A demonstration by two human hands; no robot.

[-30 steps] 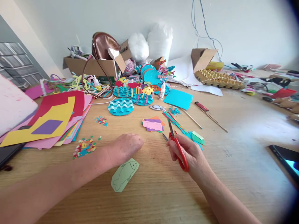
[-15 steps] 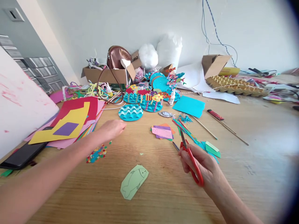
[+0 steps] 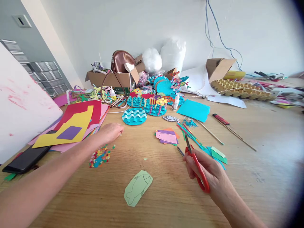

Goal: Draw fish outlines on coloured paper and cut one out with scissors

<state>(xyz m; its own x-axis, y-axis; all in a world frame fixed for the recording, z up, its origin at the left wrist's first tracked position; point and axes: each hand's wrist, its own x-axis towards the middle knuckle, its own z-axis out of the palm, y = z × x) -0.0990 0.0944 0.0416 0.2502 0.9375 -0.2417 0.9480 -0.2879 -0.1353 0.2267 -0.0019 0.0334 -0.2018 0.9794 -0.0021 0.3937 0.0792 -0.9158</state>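
Observation:
My left hand is closed, low over the table left of the middle. A tiny pale speck shows by its fingertips; what the fingers hold, if anything, is hidden. Nearby lie a pile of coloured paper dots and a blue disc with wavy paper strips. My right hand grips red-handled scissors, blades pointing away and nearly together. A light green paper piece with a drawn fish lies flat between my forearms. Beyond it sits a small stack of coloured paper pieces, a pink one on top.
Coloured sheets and a black phone are at left. Paper strips, a turquoise sheet, wooden sticks and a red cutter lie at right. Behind stand decorated discs, a glue bottle and a box.
My left hand has shifted slightly left and nearer the paper dots. The right hand still holds the scissors. The whole view has moved a little.

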